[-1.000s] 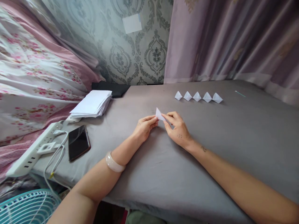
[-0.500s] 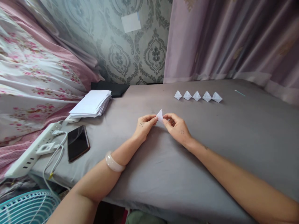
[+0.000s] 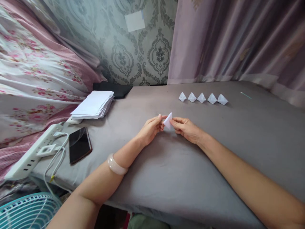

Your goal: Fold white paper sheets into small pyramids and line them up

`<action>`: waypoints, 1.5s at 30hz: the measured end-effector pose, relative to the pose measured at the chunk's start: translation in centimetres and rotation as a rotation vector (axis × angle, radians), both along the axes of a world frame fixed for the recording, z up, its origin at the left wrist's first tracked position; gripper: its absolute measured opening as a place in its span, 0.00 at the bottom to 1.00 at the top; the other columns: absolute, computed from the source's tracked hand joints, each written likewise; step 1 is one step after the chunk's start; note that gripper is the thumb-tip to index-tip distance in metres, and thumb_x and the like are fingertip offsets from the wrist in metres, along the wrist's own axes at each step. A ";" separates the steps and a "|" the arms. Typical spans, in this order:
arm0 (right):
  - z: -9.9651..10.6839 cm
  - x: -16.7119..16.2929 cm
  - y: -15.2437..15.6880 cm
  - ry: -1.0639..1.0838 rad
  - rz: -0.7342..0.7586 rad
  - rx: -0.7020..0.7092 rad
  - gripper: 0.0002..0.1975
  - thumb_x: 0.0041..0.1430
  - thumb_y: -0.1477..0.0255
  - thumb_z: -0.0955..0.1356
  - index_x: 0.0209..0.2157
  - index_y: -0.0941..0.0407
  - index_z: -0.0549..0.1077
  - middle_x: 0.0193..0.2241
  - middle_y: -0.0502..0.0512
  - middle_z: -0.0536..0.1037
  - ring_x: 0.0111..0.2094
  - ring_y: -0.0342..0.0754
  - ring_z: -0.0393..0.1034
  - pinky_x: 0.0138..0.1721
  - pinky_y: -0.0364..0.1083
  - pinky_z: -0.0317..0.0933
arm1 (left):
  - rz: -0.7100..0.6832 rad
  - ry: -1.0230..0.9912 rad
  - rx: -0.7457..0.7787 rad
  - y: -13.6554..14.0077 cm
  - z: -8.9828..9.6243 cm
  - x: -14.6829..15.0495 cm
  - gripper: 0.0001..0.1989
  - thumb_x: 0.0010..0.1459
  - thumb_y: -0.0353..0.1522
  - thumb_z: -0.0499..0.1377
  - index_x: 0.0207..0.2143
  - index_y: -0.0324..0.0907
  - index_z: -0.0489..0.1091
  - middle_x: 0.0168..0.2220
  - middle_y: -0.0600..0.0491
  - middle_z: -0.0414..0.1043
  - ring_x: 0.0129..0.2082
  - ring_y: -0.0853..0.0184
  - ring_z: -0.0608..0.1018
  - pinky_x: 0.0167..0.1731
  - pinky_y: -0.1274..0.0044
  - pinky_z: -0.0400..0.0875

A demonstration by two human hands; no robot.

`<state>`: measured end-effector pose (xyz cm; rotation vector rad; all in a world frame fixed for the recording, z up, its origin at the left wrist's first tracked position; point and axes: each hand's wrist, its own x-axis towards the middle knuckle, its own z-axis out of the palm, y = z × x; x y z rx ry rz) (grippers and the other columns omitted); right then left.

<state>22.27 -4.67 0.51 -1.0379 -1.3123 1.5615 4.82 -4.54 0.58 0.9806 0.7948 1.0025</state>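
A small white folded paper (image 3: 168, 121), pointed at the top, is held up above the grey cloth-covered surface. My right hand (image 3: 187, 128) pinches its right side between thumb and fingers. At its left edge, my left hand (image 3: 152, 128) has curled fingers against the paper, with the thumb raised a little away from it; part of those fingers is hidden behind the paper. Beyond my right hand stand several white folded paper shapes (image 3: 201, 98) in a row, pointed like little boats. A pale bangle (image 3: 116, 164) circles my left forearm.
A stack of white paper (image 3: 92, 103) lies at the left by a black folded item (image 3: 116, 90). Nearer are a phone (image 3: 80, 145), a white power strip (image 3: 33, 154) with cables, and a turquoise fan (image 3: 28, 211). A thin stick (image 3: 246, 95) lies far right.
The folded paper has shifted slightly right and turned in my fingers. My left thumb has lifted off it, and my right hand has rolled to a side grip.
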 end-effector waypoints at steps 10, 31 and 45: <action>0.9 1.1 -0.2 0.028 0.219 -0.062 0.13 0.50 0.61 0.73 0.31 0.56 0.76 0.20 0.44 0.61 0.21 0.37 0.44 0.22 0.43 0.39 | -0.238 0.043 -0.079 0.1 0.3 -1.0 0.16 0.52 0.40 0.65 0.26 0.36 0.67 0.19 0.58 0.60 0.20 0.77 0.62 0.23 0.82 0.55; -0.5 0.1 0.4 -0.246 -0.154 0.406 0.15 0.47 0.56 0.73 0.27 0.54 0.79 0.35 0.55 0.79 0.35 0.48 0.72 0.37 0.47 0.66 | 0.007 0.113 0.276 0.9 -0.5 -0.9 0.14 0.42 0.36 0.70 0.28 0.36 0.73 0.34 0.50 0.77 0.35 0.68 0.77 0.43 0.72 0.69; 0.1 -1.1 -0.4 -0.277 -0.294 0.509 0.20 0.49 0.59 0.73 0.42 0.53 0.75 0.34 0.54 0.76 0.36 0.48 0.71 0.36 0.47 0.66 | 0.103 0.005 0.312 0.3 0.2 -0.1 0.23 0.43 0.33 0.70 0.42 0.40 0.69 0.36 0.52 0.78 0.37 0.68 0.78 0.44 0.73 0.70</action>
